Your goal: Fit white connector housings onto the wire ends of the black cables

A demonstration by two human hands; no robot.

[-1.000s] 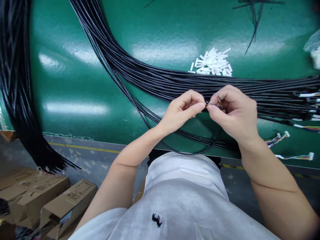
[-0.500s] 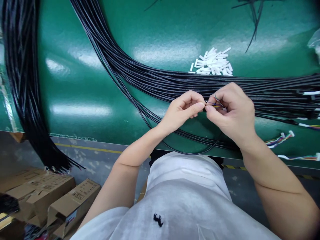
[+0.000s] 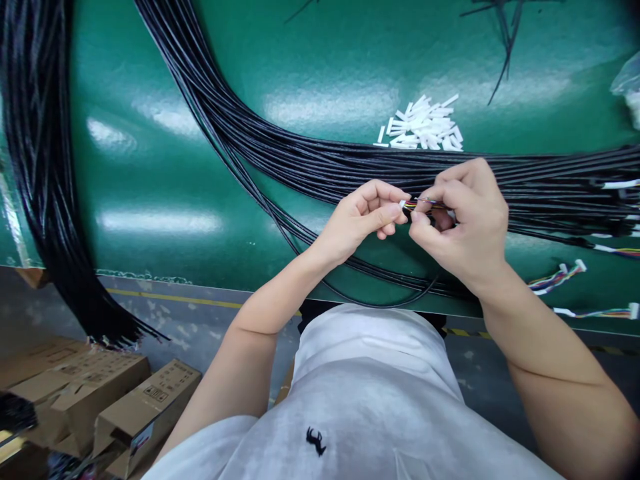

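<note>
Between thumb and forefinger of my left hand is a small white connector, with thin coloured wires running from it to the right. My right hand pinches these wires close to the connector, its fingers curled and partly hiding them. Both hands hover near the front of the green table, over a thick bundle of black cables. A few cables sag in a loop below my hands. Past my right wrist lie cable ends with coloured wires and white connectors.
A heap of short white sleeves sits behind the cable bundle. Another black cable bundle hangs over the table's left front edge. Dark thin strips and a clear plastic bag lie farther back. Cardboard boxes stand on the floor at left.
The white connector now shows at my left fingertips, where it was hidden before. More of the coloured wires show between my hands, and my right fingers have shifted slightly.
</note>
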